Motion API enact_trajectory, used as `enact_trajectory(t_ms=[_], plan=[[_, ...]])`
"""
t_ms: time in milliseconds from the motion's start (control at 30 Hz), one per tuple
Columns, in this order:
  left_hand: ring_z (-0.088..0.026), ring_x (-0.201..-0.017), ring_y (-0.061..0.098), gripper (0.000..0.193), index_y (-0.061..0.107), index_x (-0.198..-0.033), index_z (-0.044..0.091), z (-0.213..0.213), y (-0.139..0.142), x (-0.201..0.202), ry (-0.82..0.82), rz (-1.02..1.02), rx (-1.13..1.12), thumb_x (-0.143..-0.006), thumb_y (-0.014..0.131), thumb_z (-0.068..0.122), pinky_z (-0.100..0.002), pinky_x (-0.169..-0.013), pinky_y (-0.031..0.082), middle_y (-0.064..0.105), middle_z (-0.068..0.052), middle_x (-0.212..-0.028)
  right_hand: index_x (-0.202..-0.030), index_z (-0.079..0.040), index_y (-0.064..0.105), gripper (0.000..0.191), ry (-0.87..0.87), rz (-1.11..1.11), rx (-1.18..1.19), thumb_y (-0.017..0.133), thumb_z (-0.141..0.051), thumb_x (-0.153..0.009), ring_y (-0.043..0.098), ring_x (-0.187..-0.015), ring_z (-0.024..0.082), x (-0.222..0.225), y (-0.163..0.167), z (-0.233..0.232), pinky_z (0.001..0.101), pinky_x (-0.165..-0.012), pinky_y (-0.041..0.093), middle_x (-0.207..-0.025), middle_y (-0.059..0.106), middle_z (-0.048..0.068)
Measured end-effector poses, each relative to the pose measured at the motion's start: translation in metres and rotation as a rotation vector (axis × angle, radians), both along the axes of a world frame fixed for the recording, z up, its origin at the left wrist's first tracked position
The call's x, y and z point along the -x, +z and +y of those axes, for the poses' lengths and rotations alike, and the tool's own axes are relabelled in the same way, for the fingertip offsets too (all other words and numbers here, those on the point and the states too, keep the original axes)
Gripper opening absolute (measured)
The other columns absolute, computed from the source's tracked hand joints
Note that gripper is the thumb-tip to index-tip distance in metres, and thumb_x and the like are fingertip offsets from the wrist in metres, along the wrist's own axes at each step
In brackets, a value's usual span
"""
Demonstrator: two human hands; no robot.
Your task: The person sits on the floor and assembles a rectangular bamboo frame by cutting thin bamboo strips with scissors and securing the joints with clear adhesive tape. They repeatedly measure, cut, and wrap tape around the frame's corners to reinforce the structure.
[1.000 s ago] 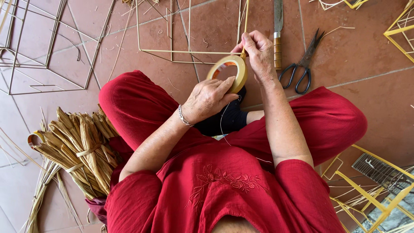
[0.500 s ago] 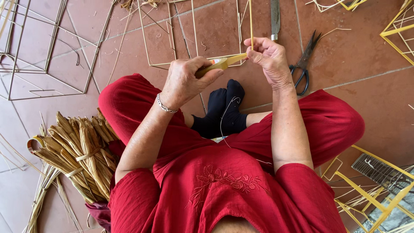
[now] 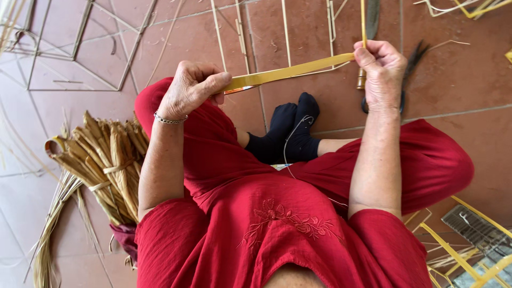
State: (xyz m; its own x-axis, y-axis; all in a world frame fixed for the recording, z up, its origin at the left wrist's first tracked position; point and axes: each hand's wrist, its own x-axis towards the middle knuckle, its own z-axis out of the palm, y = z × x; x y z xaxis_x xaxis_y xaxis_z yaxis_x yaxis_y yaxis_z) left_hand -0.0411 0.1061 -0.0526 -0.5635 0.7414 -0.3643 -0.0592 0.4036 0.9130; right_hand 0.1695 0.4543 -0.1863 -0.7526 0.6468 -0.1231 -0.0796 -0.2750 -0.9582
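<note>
we sit cross-legged on a floor [image 3: 469, 80] of reddish-brown tiles with pale grout lines, our red trousers and dark socks [image 3: 290, 130] in the middle of it. the room beyond the floor is out of view.

thin stick frames [image 3: 80, 48] lie flat toward the floor's far left corner, and more thin sticks [image 3: 285, 32] lie along the far edge ahead of our feet. a bundle of dried leaves [image 3: 101, 160], tied with strips, rests at our left side near the left edge. yellow frames [image 3: 469, 250] sit at the near right corner, beside a small grey grid whose kind we cannot tell. no clear container shows, so we cannot speak of contents.

our left hand [image 3: 192, 90] is closed, thumb pressed over one end of a yellow tape strip [image 3: 290, 72]; the roll itself is hidden in the fist, so we cannot tell its shape there. our right hand [image 3: 381, 69] pinches the other end between thumb and fingers. the strip runs taut between the two hands, above our knees and feet, tilted up toward the right. scissors [image 3: 408, 69] lie on the floor just behind the right hand, partly hidden by it. a silver bracelet [image 3: 169, 119] circles the left wrist.
</note>
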Motion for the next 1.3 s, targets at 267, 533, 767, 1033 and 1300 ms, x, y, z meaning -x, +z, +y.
enact_trajectory(t_ms=[267, 533, 767, 1033, 1300], plan=[[-0.014, -0.048, 0.062, 0.038, 0.076, -0.073, 0.004, -0.009, -0.018, 0.012, -0.037, 0.703, 0.258, -0.084, 0.087, 0.038, -0.032, -0.05, 0.051, 0.067, -0.005, -0.059, -0.115, 0.005, 0.072, 0.02, 0.047, 0.04, 0.017, 0.083, -0.003, -0.101, 0.069, -0.094, 0.013, -0.002, 0.004, 0.009, 0.0249, -0.091, 0.057, -0.106, 0.074, 0.01], [-0.022, -0.043, 0.061, 0.048, 0.071, -0.063, 0.007, -0.002, -0.05, 0.011, 0.036, 0.896, 0.303, -0.081, 0.089, 0.047, -0.038, -0.047, 0.05, 0.061, -0.006, -0.05, -0.112, 0.004, 0.072, 0.018, 0.042, 0.012, 0.06, 0.083, -0.004, -0.101, 0.069, -0.09, 0.014, -0.003, 0.01, 0.01, 0.027, -0.088, 0.059, -0.103, 0.074, 0.01], [-0.026, -0.071, 0.067, 0.038, 0.068, -0.1, 0.005, -0.003, -0.054, 0.0, 0.014, 1.035, 0.196, -0.087, 0.087, 0.036, -0.042, -0.062, 0.051, 0.067, -0.009, -0.091, -0.117, 0.0, 0.066, 0.024, 0.018, -0.047, -0.094, 0.082, -0.006, -0.1, 0.067, -0.092, 0.011, 0.007, 0.039, -0.005, 0.0242, -0.088, 0.058, -0.103, 0.07, 0.007], [-0.022, -0.086, 0.06, 0.016, 0.074, -0.104, 0.014, -0.004, -0.058, -0.013, -0.183, 1.156, 0.066, -0.098, 0.081, 0.027, -0.04, -0.074, 0.049, 0.053, -0.007, -0.11, -0.104, -0.008, 0.076, 0.02, 0.168, -0.139, -1.546, 0.086, -0.001, -0.089, 0.049, -0.133, 0.032, 0.01, 0.082, -0.043, 0.0447, -0.112, 0.046, -0.133, 0.063, 0.01], [-0.018, -0.09, 0.061, 0.009, 0.074, -0.1, 0.018, 0.005, -0.076, -0.006, -0.256, 1.298, 0.2, -0.093, 0.078, 0.014, -0.038, -0.072, 0.049, 0.049, -0.004, -0.109, -0.089, -0.018, 0.072, 0.021, 0.397, -0.008, -2.068, 0.086, -0.031, -0.097, 0.052, -0.125, 0.021, 0.049, 0.063, -0.025, 0.049, -0.119, 0.039, -0.106, 0.063, -0.006]])
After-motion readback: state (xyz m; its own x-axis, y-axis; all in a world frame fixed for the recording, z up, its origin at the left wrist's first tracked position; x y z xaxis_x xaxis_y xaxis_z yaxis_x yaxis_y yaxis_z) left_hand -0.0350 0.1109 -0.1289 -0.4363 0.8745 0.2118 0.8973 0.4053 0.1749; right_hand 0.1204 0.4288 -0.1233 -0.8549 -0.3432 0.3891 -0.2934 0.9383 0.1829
